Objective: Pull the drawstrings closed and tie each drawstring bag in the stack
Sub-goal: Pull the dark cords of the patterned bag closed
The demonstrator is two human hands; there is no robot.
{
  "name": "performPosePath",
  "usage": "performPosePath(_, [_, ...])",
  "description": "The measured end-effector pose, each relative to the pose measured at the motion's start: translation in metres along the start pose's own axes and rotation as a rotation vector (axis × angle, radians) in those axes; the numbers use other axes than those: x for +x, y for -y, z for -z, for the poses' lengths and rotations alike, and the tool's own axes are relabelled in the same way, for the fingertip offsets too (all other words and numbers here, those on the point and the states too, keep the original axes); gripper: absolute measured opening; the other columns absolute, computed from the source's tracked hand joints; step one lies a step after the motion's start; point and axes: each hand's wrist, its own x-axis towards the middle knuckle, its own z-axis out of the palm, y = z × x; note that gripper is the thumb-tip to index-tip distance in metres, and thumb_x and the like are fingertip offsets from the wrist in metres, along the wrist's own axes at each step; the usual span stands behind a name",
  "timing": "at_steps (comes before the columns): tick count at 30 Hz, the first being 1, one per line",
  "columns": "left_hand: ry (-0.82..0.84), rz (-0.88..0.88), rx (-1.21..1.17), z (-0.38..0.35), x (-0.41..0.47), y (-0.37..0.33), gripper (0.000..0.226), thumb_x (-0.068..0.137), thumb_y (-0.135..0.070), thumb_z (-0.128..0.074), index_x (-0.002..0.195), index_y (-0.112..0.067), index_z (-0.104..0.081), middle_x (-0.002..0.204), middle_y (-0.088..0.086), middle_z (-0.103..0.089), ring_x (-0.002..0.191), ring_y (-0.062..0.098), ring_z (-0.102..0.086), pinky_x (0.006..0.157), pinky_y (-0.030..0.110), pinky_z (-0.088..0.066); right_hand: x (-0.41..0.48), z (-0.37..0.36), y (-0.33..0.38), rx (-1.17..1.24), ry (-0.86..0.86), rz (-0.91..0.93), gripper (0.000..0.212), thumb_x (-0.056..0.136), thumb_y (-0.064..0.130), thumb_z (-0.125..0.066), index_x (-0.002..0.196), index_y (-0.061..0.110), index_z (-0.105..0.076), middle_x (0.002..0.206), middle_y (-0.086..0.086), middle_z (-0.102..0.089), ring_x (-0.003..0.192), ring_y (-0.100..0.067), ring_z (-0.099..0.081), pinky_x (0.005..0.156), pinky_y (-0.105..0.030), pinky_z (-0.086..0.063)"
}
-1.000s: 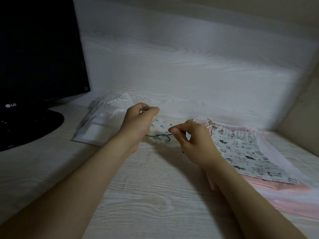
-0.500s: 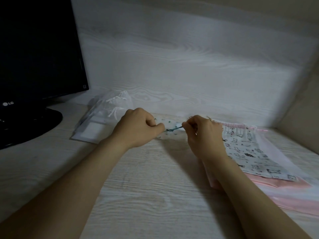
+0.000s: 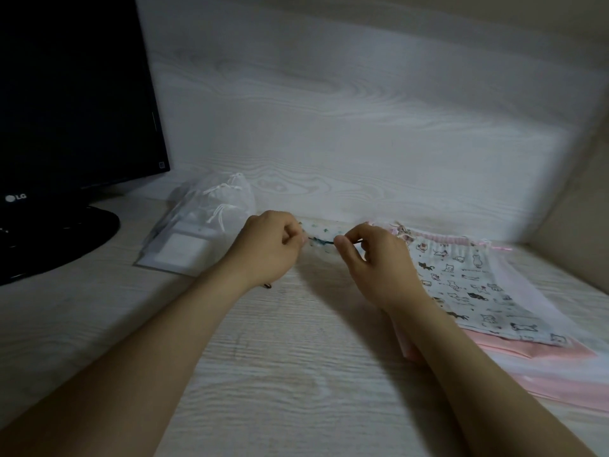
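Observation:
A small white bag with green dots lies at the middle of the desk, mostly hidden behind my hands. Its dark green drawstring runs taut between them. My left hand pinches one end and my right hand pinches the other. To the right lies a stack of bags: a cat-print bag with a pink drawstring on top, over pink bags. At the left, sheer white bags with tied white cords lie in a pile.
A black monitor on a round base stands at the left. A pale wood-grain wall closes the back of the desk, and a beige side panel rises at the right.
My hands dropped lower and drew apart, and the loose green loop between them pulled into a straight, taut line. The last half second shows little further movement.

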Motion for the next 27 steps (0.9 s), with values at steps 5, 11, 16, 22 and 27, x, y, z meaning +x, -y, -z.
performPosePath(5, [0.083,0.317,-0.517,-0.002,0.005,-0.015,0.022,0.101,-0.015,-0.048,0.080,-0.011,-0.056,0.059,-0.001,-0.059,0.060,0.019,-0.056,0.074,0.037,-0.047,-0.001,-0.002,0.008,0.248,0.038,-0.131,0.045,0.099,0.052,-0.061,0.072,0.018,-0.071,0.051,0.010,-0.054,0.050,-0.005,-0.044,0.055,-0.025,-0.036])
performPosePath(11, [0.163,0.267,-0.421,-0.005,-0.004,-0.016,0.041,0.105,-0.049,-0.056,0.081,-0.017,-0.064,0.057,-0.010,-0.036,0.043,0.005,-0.037,0.048,0.024,-0.038,-0.002,-0.004,0.013,0.325,-0.003,-0.185,0.048,0.093,0.041,-0.073,0.057,0.017,-0.053,0.047,0.009,-0.045,0.047,-0.007,-0.040,0.055,-0.027,-0.038])
performPosePath(16, [0.039,0.133,-0.251,-0.005,-0.001,-0.013,0.045,0.106,-0.046,-0.058,0.076,-0.013,-0.052,0.061,-0.002,-0.038,0.049,0.013,-0.039,0.051,0.026,-0.038,0.000,-0.004,0.009,0.269,-0.052,-0.120,0.039,0.093,0.030,-0.072,0.059,0.015,-0.059,0.047,0.010,-0.051,0.047,-0.005,-0.045,0.057,-0.028,-0.042])
performPosePath(22, [0.002,0.169,-0.327,-0.012,0.001,-0.010,0.046,0.107,-0.042,-0.056,0.073,-0.015,-0.046,0.061,0.001,-0.039,0.055,0.017,-0.041,0.061,0.035,-0.042,-0.001,-0.010,0.009,0.226,-0.114,-0.033,0.035,0.089,0.017,-0.071,0.057,0.012,-0.055,0.047,0.008,-0.050,0.046,-0.005,-0.046,0.050,-0.014,-0.034])
performPosePath(27, [-0.019,0.164,-0.579,-0.008,-0.002,-0.023,0.044,0.106,-0.031,-0.062,0.072,-0.002,-0.061,0.066,0.010,-0.066,0.062,0.019,-0.064,0.067,0.031,-0.059,-0.003,-0.011,0.006,0.200,-0.107,-0.011,0.033,0.085,0.015,-0.071,0.057,0.015,-0.054,0.048,0.006,-0.052,0.046,-0.006,-0.046,0.050,-0.016,-0.036])
